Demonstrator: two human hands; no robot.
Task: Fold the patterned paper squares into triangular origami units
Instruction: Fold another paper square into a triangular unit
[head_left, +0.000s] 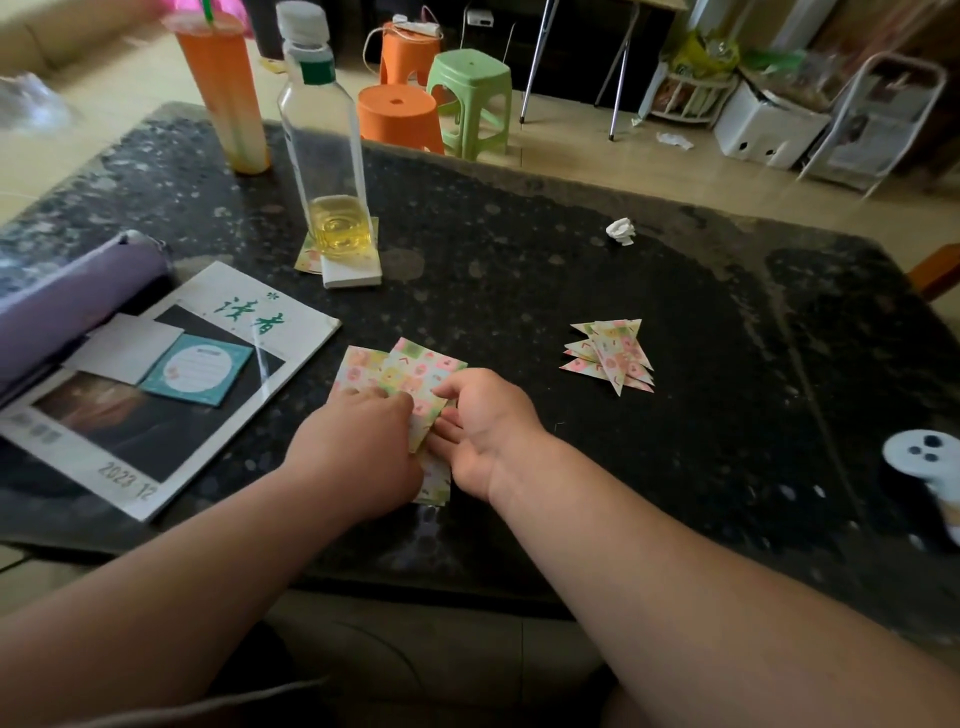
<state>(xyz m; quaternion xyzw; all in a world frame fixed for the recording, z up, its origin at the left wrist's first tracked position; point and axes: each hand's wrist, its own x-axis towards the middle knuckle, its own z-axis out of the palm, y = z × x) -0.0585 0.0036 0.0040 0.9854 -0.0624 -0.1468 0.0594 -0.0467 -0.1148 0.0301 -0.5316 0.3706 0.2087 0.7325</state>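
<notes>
Head view, pastel patterned paper square (415, 371), left hand (358, 447) and right hand (480, 431) grip clamped on it

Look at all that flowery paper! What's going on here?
A person is doing origami at a dark speckled stone table. The left hand and the right hand both hold a small stack of pastel patterned paper squares near the table's front edge. The right thumb rests on the top sheet. A pile of finished patterned paper triangles lies apart to the right, so several units are done and the next one seems to be starting.
</notes>
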